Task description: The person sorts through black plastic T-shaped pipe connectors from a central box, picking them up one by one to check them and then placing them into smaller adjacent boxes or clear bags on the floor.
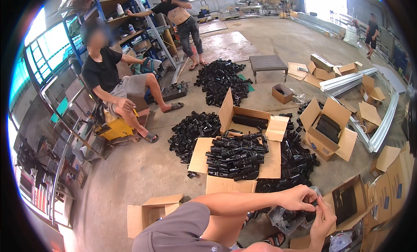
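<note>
My left hand reaches across from the left, its fingers closed in a pinch. My right hand meets it from below, fingers also closed, and the fingertips of both come together. A small dark piece shows between them, mostly hidden, so I cannot make out its kind. Just below the hands is a clear plastic bag with dark pieces in it. To their left, a pile of black plastic parts lies on flattened cardboard flaps. An open carton with black contents stands right of my hands.
More black parts lie in heaps on the floor. Open cartons and white metal profiles are at the right. A woven stool stands farther back. One person sits at the left; others stand farther off.
</note>
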Demonstrator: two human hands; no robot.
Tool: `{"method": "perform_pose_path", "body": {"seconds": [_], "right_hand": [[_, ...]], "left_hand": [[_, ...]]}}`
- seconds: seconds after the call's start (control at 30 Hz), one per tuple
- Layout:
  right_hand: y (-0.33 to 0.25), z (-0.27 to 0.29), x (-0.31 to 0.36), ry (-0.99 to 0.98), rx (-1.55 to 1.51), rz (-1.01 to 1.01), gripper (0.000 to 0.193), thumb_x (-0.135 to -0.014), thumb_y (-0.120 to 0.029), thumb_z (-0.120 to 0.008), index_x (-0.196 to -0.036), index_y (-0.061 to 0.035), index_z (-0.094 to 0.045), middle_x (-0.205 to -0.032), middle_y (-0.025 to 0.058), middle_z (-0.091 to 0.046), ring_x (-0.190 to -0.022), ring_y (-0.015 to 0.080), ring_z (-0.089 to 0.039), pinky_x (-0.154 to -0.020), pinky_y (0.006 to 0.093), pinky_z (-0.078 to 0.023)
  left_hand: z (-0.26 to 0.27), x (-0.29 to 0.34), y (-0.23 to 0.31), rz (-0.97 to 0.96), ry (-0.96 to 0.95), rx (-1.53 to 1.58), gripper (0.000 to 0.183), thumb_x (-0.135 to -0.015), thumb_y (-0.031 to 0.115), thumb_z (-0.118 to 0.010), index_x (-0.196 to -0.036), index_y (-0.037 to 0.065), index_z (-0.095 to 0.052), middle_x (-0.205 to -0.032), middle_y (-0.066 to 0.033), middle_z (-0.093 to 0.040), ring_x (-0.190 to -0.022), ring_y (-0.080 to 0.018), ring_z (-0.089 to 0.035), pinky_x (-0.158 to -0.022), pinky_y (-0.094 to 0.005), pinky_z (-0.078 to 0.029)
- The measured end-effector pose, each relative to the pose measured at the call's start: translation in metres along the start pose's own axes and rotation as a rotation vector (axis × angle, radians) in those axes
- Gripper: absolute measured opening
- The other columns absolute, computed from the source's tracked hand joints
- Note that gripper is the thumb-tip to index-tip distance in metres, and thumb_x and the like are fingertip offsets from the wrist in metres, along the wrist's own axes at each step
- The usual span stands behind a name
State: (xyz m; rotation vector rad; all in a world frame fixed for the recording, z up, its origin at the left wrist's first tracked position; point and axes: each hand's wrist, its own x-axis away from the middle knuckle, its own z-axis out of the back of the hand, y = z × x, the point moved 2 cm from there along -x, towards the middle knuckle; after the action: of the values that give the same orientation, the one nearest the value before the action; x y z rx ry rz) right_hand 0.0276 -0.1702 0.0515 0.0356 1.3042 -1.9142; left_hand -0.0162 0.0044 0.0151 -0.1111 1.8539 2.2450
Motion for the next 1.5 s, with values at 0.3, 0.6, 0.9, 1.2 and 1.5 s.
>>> {"method": "perform_pose_path", "body": {"seconds": [0.3, 0.6, 0.9, 1.2, 1.5], "right_hand": [[-0.009, -0.001, 0.002, 0.031, 0.052, 0.006, 0.024, -0.089, 0.003, -0.056, -0.108, 0.0054, -0.069, -0.107, 0.0195, -0.07, -0.097, 0.0322, -0.066, -0.087, 0.039, -0.051], [0.011, -0.003, 0.005, 0.139, 0.044, 0.083, 0.037, -0.1, -0.012, -0.047, -0.133, 0.0013, -0.053, -0.13, 0.0184, -0.06, -0.111, 0.0316, -0.061, -0.089, 0.039, -0.049], [0.165, -0.028, 0.043, -0.653, 0.327, -0.651, 0.033, -0.09, -0.024, -0.059, -0.112, 0.0007, -0.064, -0.094, 0.0189, -0.071, -0.098, 0.0349, -0.068, -0.085, 0.0418, -0.051], [0.308, -0.176, 0.144, -0.846, 0.763, -0.668, 0.034, -0.09, -0.015, -0.057, -0.123, -0.0072, -0.063, -0.122, 0.0237, -0.063, -0.108, 0.0371, -0.065, -0.093, 0.0477, -0.053], [0.253, -0.233, 0.11, -0.59, 0.733, -0.66, 0.032, -0.092, -0.014, -0.056, -0.123, -0.006, -0.061, -0.122, 0.0226, -0.063, -0.108, 0.035, -0.065, -0.092, 0.0457, -0.052]], "left_hand": [[-0.004, 0.002, 0.006, -0.028, 0.032, -0.061, 0.03, -0.085, 0.022, -0.074, -0.086, -0.004, -0.059, -0.068, -0.0071, -0.056, -0.062, -0.0126, -0.052, -0.059, -0.0304, -0.047], [0.003, 0.009, 0.03, -0.048, 0.089, 0.023, 0.039, -0.085, 0.018, -0.073, -0.118, 0.001, -0.059, -0.075, -0.006, -0.056, -0.063, -0.0131, -0.053, -0.061, -0.03, -0.048], [0.026, 0.018, 0.047, -0.271, 0.177, 0.136, 0.031, -0.091, 0.013, -0.067, -0.121, 0.01, -0.062, -0.071, 0.0024, -0.051, -0.065, -0.0051, -0.045, -0.058, -0.0247, -0.038], [0.027, 0.029, 0.049, -0.223, 0.217, 0.26, 0.028, -0.092, 0.015, -0.066, -0.118, 0.007, -0.063, -0.075, 0.0053, -0.036, -0.066, -0.0048, -0.037, -0.06, -0.0231, -0.035], [0.038, 0.036, 0.048, -0.216, 0.283, 0.242, 0.03, -0.091, 0.016, -0.066, -0.12, 0.007, -0.061, -0.075, 0.0036, -0.041, -0.064, -0.0039, -0.042, -0.058, -0.0229, -0.037]]}}
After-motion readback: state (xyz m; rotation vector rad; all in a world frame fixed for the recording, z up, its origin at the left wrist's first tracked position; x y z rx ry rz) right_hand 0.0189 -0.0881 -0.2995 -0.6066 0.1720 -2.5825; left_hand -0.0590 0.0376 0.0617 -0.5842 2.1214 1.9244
